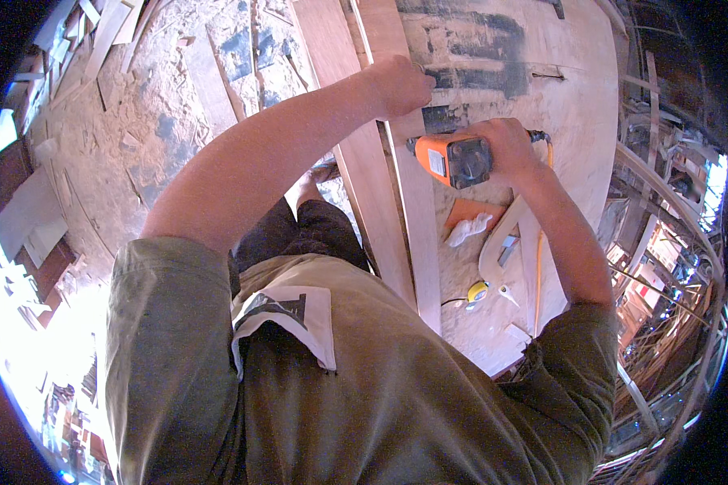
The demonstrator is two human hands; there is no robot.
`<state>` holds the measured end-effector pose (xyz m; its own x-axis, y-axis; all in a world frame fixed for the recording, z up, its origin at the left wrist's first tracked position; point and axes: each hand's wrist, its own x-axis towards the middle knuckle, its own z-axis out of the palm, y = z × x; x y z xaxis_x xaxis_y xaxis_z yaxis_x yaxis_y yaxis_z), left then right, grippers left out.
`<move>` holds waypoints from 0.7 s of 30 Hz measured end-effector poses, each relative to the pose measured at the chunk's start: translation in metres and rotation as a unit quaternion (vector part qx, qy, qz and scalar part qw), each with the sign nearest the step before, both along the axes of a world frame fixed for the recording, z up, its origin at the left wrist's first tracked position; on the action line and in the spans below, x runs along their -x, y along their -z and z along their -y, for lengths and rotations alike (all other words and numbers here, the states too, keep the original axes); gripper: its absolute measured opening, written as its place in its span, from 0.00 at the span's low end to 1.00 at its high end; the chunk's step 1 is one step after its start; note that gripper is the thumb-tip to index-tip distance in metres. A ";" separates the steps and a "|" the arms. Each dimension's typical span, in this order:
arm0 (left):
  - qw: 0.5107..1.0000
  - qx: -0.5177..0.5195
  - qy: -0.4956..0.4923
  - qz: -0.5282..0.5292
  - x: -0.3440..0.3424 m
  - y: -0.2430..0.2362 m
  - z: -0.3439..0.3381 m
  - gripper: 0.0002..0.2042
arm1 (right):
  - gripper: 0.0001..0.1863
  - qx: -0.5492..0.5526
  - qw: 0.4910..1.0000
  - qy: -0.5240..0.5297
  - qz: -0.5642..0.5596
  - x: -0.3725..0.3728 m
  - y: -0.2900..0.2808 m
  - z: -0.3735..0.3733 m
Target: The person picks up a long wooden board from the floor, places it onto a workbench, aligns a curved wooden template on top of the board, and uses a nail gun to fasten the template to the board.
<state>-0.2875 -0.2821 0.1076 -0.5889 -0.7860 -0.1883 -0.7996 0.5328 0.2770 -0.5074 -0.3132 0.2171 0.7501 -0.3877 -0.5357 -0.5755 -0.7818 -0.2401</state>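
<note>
orange power tool [434, 159] — tip leftward, long axis crosswise

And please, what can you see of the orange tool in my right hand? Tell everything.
The orange tool has a plastic-looking orange casing with a pale label and a boxy black end facing the camera. Your right hand grips it. Its dark nose points left, over a wooden board; whether they touch is unclear. Beside the hand, a dark fitting meets a yellowish hose.
</note>
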 end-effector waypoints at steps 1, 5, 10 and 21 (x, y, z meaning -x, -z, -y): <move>1.000 0.014 0.017 -0.012 -0.001 0.001 0.000 0.09 | 0.23 0.015 1.000 -0.006 -0.012 0.000 0.001 0.001; 0.999 0.012 0.013 -0.029 -0.002 0.011 0.003 0.08 | 0.24 0.011 0.999 -0.003 -0.043 -0.003 0.003 0.005; 0.997 0.037 0.051 -0.036 -0.006 0.000 0.000 0.08 | 0.22 -0.011 0.998 0.064 0.011 0.016 0.000 0.006; 0.998 0.030 0.041 -0.030 -0.007 -0.005 -0.004 0.08 | 0.21 -0.023 0.998 0.033 0.037 0.019 0.007 0.010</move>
<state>-0.2801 -0.2786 0.1131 -0.6599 -0.7440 -0.1049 -0.7360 0.6120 0.2894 -0.5266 -0.3237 0.2099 0.7623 -0.4145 -0.4971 -0.6046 -0.7301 -0.3184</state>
